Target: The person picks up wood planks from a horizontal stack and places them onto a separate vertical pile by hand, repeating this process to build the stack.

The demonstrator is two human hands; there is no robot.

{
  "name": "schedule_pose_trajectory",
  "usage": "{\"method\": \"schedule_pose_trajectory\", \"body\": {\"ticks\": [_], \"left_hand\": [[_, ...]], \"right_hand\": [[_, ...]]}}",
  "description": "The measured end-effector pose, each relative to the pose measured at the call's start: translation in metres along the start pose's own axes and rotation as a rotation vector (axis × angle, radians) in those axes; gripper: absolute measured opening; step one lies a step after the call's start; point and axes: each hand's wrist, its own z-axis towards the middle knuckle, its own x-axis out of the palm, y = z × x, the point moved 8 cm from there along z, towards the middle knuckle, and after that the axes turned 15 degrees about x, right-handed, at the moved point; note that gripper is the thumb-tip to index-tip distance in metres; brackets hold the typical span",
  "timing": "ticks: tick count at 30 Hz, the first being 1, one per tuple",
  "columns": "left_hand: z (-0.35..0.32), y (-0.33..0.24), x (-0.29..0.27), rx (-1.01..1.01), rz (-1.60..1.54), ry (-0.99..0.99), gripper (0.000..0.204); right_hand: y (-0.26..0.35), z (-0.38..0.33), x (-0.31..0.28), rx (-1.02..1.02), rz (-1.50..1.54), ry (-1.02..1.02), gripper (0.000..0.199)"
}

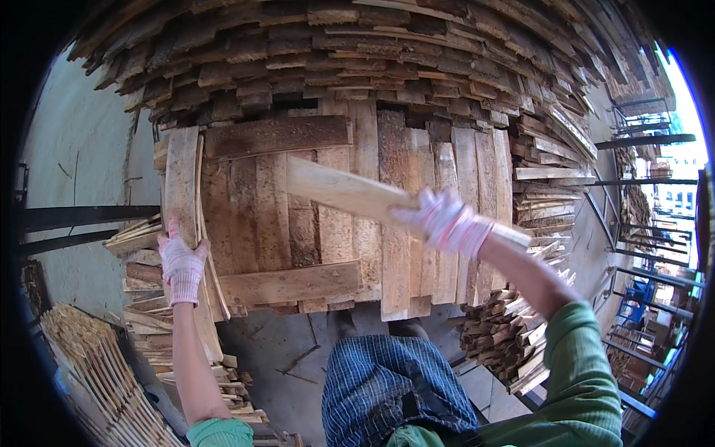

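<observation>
Both my hands wear pale knitted gloves with pinkish marks. My right hand (439,220) is closed around a light wooden plank (339,190), which slants over the middle of the work surface; hand and plank are slightly blurred. On the left, my left hand (182,261) spans an upright-lying plank (181,167), its thumb over the right edge by some thin strips and its fingers on the other side. Beneath lies a layer of side-by-side boards (335,216). Two boards cross it: a dark one (275,136) at the far side and a lighter one (290,283) at the near side.
A tall stack of rough planks (335,52) rises at the far side. More loose wood (506,328) is piled to the right, and a bundle of thin sticks (104,365) stands lower left. Dark metal bars (89,217) jut in from the left. Concrete floor (275,350) shows around my legs.
</observation>
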Motion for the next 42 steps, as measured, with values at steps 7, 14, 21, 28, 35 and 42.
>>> {"method": "schedule_pose_trajectory", "body": {"ticks": [7,14,21,28,35,42], "left_hand": [[-0.029,-0.169,0.003,0.060,-0.365,0.088,0.106],[-0.007,-0.211,0.070,-0.151,0.106,0.049,0.113],[-0.024,-0.168,0.086,0.117,-0.871,-0.109,0.105],[-0.282,-0.284,0.069,-0.514,-1.601,-0.173,0.080],[-0.491,-0.361,0.267,-1.267,-2.237,0.202,0.035],[-0.383,-0.374,0.344,-1.187,-2.288,0.186,0.045]], "right_hand": [[-0.134,0.058,0.048,0.149,-0.135,-0.069,0.087],[-0.143,0.076,0.036,0.018,-0.040,-0.142,0.082],[-0.151,0.095,0.020,-0.135,0.069,-0.169,0.083],[-0.169,0.098,0.046,-0.134,0.090,-0.190,0.076],[-0.169,0.090,0.038,-0.146,0.070,-0.229,0.069],[-0.151,0.099,0.047,-0.087,0.015,-0.221,0.067]]}}
